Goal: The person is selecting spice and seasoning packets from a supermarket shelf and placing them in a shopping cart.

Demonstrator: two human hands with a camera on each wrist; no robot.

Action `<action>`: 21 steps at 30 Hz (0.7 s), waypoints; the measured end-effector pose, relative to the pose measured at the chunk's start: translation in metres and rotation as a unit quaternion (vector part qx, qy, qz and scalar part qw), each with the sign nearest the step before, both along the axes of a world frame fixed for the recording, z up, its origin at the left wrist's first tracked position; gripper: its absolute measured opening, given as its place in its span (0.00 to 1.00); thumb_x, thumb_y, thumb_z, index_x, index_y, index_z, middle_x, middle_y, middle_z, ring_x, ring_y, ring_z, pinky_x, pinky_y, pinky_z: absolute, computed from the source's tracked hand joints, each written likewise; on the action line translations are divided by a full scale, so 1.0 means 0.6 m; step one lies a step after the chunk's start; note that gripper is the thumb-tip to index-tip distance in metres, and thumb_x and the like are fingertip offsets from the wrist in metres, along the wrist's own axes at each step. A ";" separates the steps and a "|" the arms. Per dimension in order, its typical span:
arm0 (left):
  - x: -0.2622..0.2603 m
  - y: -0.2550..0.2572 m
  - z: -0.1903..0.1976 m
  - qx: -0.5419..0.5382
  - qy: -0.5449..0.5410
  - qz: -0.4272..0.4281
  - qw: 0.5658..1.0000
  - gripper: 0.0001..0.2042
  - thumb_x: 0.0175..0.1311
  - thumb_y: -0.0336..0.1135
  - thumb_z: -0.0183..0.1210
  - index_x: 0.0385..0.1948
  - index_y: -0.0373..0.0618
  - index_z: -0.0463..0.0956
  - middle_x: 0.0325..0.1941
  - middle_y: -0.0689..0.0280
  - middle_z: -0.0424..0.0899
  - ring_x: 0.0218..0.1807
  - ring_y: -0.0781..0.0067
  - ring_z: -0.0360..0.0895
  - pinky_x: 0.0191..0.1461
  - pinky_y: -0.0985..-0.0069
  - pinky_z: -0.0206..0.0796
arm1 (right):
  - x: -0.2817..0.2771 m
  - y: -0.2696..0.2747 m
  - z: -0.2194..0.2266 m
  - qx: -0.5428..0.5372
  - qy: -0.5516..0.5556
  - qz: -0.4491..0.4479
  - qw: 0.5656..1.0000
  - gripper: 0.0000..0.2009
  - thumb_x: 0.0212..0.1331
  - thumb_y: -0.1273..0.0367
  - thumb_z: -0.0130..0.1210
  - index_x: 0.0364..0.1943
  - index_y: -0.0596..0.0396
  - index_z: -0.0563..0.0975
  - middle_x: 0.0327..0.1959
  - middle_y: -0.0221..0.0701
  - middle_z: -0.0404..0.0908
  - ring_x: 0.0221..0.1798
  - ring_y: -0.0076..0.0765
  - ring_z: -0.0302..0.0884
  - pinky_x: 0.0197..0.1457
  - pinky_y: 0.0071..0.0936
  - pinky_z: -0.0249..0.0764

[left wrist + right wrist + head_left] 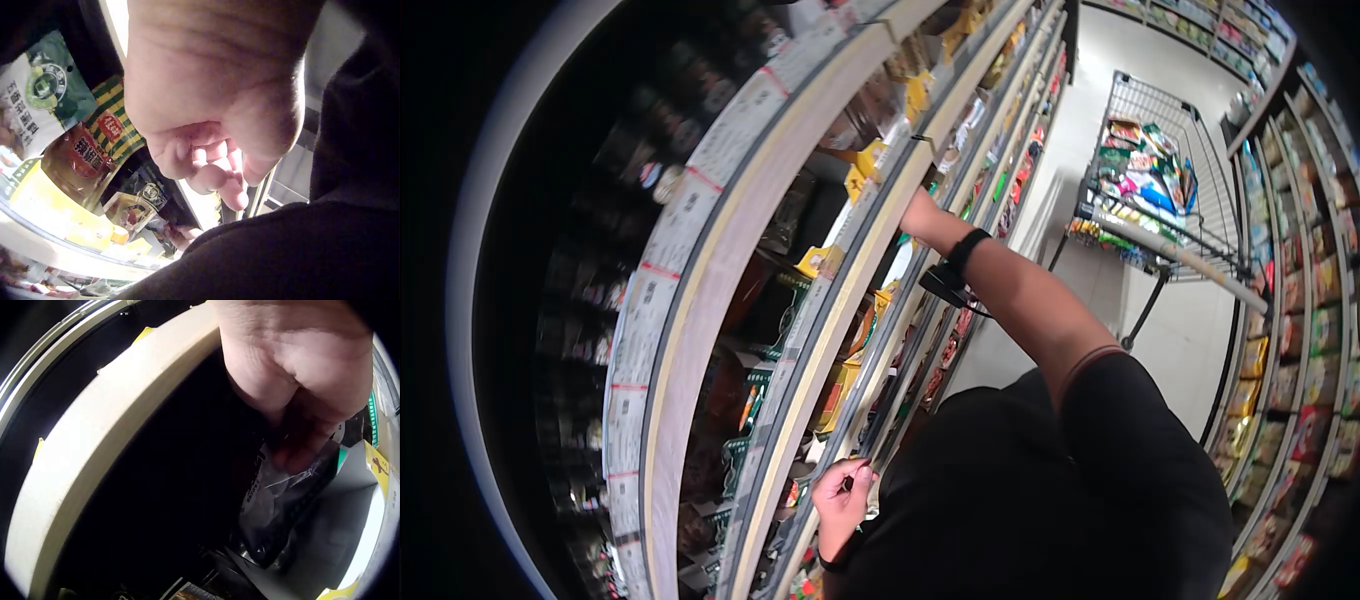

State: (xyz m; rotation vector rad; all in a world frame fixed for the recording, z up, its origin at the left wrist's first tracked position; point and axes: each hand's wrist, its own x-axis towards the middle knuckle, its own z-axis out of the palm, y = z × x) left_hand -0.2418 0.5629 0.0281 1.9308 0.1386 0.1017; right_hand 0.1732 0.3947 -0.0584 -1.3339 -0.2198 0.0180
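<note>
My right hand (pixel 300 381) reaches into a shelf, its fingers curled at the top of a dark, shiny plastic packet (pixel 265 506). The packet stands tilted beside a grey-white display box (pixel 337 519) with yellow corners. From the head view, the same right hand (pixel 918 215) is partly hidden behind the shelf's front edge. My left hand (pixel 219 137) hangs in front of the lower shelves with loosely curled fingers and nothing in them; in the head view the left hand (pixel 843 495) is close to my body. Near it in the left wrist view are a green-and-white food bag (pixel 47 94) and a striped bag (pixel 112 125).
Long shelf edges (pixel 840 270) with price strips run along my left. A wire shopping cart (pixel 1190 150) full of packaged goods stands ahead on the right, on the pale floor (pixel 1090 110). Another stocked shelf (pixel 1300 330) lines the far right side.
</note>
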 end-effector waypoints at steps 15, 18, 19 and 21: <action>0.039 0.040 -0.015 0.032 0.030 -0.009 0.999 0.08 0.64 0.31 0.59 0.35 0.34 0.77 0.25 0.63 0.81 0.26 0.79 0.76 0.32 0.83 0.67 | 0.000 0.065 -0.045 0.202 0.164 0.193 0.946 0.19 0.62 0.62 0.53 0.56 0.52 0.71 0.53 0.33 0.76 0.53 0.37 0.75 0.55 0.35 0.73; 0.050 0.038 -0.006 0.020 0.061 -0.006 0.998 0.07 0.64 0.31 0.59 0.34 0.35 0.77 0.26 0.63 0.81 0.28 0.80 0.77 0.34 0.83 0.67 | -0.004 0.065 -0.052 0.104 0.090 0.184 0.973 0.19 0.62 0.63 0.54 0.57 0.51 0.71 0.54 0.33 0.75 0.54 0.37 0.75 0.55 0.35 0.73; 0.051 0.039 -0.004 0.016 0.071 -0.009 0.997 0.07 0.64 0.31 0.59 0.34 0.35 0.77 0.26 0.63 0.81 0.28 0.80 0.77 0.34 0.83 0.67 | -0.005 0.067 -0.054 0.071 0.064 0.180 0.979 0.20 0.61 0.64 0.54 0.57 0.51 0.71 0.55 0.33 0.75 0.54 0.37 0.75 0.55 0.35 0.73; 0.052 0.047 -0.012 0.003 0.067 -0.011 0.998 0.06 0.63 0.29 0.59 0.35 0.35 0.77 0.27 0.64 0.81 0.27 0.82 0.76 0.33 0.84 0.67 | -0.006 0.072 -0.057 0.009 0.009 0.172 0.985 0.20 0.61 0.64 0.54 0.57 0.50 0.71 0.55 0.33 0.75 0.55 0.37 0.74 0.55 0.34 0.73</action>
